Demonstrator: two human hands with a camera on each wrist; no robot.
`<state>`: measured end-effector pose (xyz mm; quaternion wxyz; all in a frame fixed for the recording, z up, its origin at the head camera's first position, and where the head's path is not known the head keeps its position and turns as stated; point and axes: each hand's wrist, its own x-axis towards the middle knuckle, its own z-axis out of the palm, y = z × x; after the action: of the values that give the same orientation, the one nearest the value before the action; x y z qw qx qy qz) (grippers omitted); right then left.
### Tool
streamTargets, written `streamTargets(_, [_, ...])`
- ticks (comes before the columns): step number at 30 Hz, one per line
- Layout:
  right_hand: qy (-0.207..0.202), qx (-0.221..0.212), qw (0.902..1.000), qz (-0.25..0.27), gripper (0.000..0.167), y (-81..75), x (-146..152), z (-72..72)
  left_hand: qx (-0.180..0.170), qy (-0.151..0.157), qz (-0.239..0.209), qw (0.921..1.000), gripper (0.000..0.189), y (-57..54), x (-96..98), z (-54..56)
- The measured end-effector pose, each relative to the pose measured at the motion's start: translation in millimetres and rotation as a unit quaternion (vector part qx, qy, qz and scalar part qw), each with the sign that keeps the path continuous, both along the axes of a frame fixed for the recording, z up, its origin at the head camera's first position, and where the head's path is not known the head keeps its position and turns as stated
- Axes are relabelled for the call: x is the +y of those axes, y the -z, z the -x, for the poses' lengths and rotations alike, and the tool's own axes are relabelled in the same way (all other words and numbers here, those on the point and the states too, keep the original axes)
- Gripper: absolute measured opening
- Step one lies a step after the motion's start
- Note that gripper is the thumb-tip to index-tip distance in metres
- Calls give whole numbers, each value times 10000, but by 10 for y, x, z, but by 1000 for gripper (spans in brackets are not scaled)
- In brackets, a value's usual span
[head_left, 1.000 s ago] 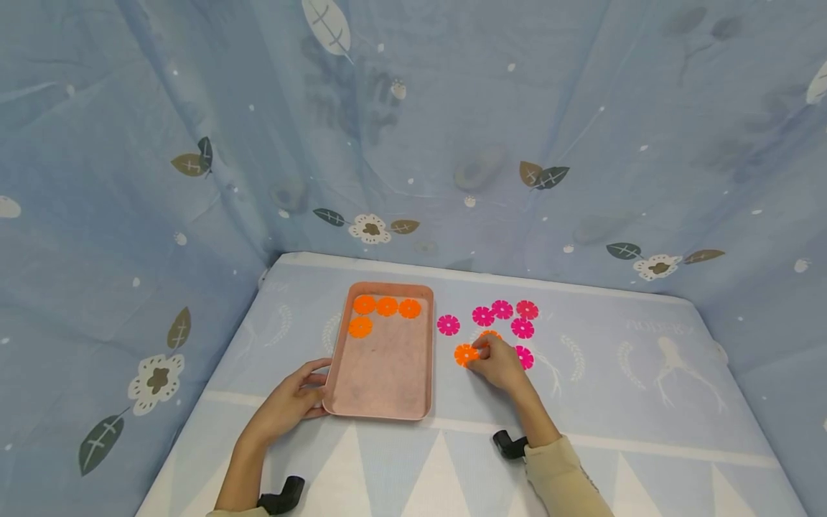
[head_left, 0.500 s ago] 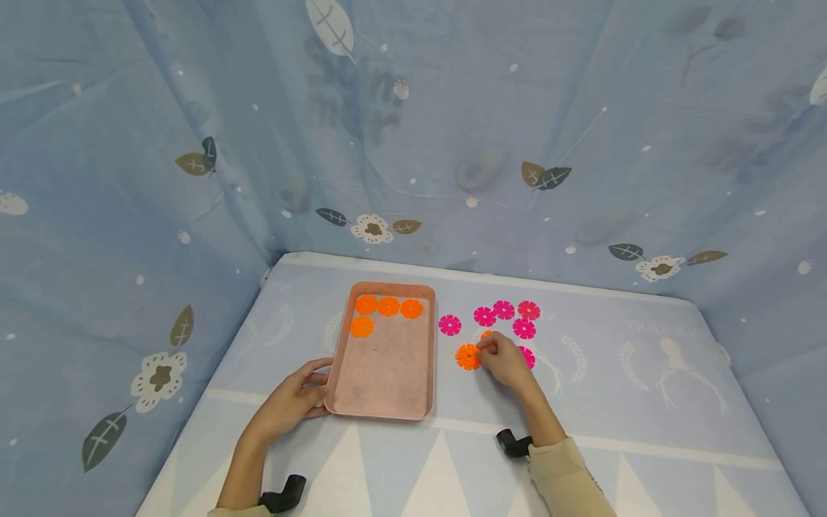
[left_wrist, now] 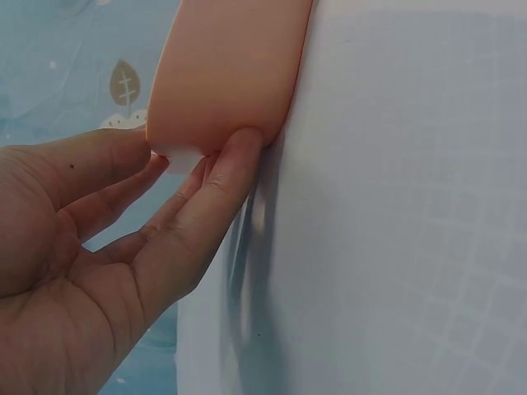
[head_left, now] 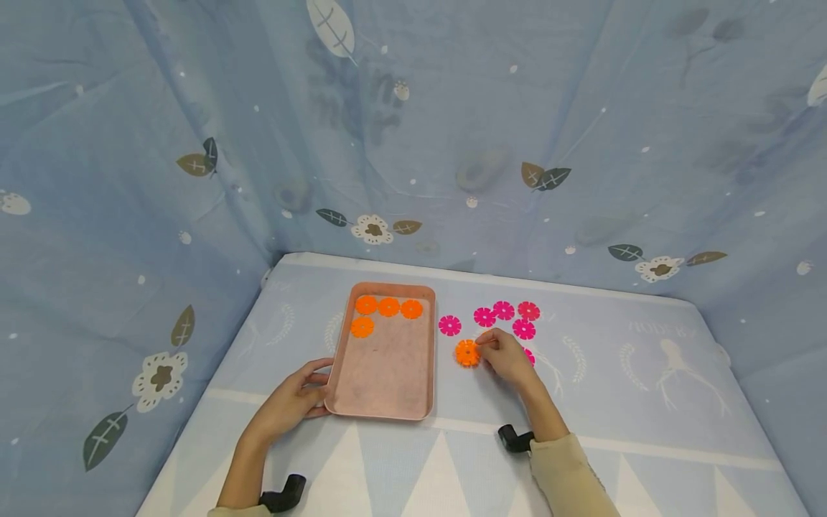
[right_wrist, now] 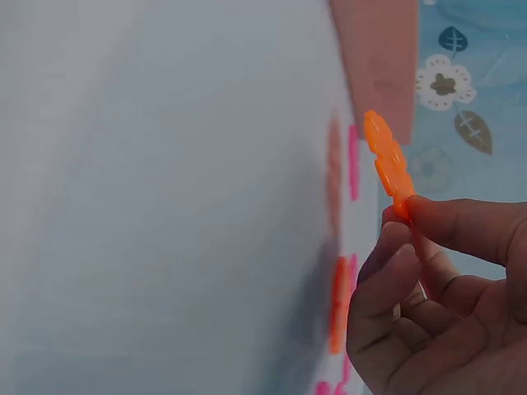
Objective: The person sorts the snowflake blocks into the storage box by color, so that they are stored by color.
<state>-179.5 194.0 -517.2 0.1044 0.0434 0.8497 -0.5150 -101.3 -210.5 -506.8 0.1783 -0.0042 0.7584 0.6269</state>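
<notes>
With thumb and fingertips, my right hand [head_left: 508, 357] pinches an orange flower-shaped disc [right_wrist: 389, 160] at its edge. The right wrist view shows this disc tilted and raised off the table, while another orange disc [right_wrist: 339, 304] lies flat below. My left hand [head_left: 291, 402] grips the near left corner of the pink tray [head_left: 381, 377], thumb and fingers on either side of its wall [left_wrist: 222, 74]. Inside the tray, several orange discs [head_left: 389, 307] lie along the far side, three in a row and one below at the left.
Right of the tray, a pink disc [head_left: 450, 325] lies alone. Several more pink discs [head_left: 504, 310] lie farther right, one partly hidden behind my right hand. A patterned cloth [head_left: 614, 402] covers the table, and a blue curtain [head_left: 452, 129] hangs behind it.
My right hand has raised the pinched orange disc slightly, and its fingers now cover the orange disc behind. My left hand and the tray have stayed in place.
</notes>
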Motion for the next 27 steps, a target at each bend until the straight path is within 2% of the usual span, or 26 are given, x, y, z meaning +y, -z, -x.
streamTargets(7, [-217, 138, 9984, 502, 17, -247, -131, 146, 71, 85, -38, 9999, 51, 28, -18, 0])
streamTargets(13, [-290, 124, 9962, 813, 18, -420, -324, 282, 39, -19, 78, 10000, 51, 28, 4, 12])
streamTargets(23, [-433, 173, 9896, 1358, 18, -530, -764, 459, 12, -56, 156, 9999, 51, 14, 12, 16])
streamTargets(27, [-418, 141, 9890, 1411, 17, -547, -955, 497, 2, -62, 132, 9999, 51, 10, 8, 7])
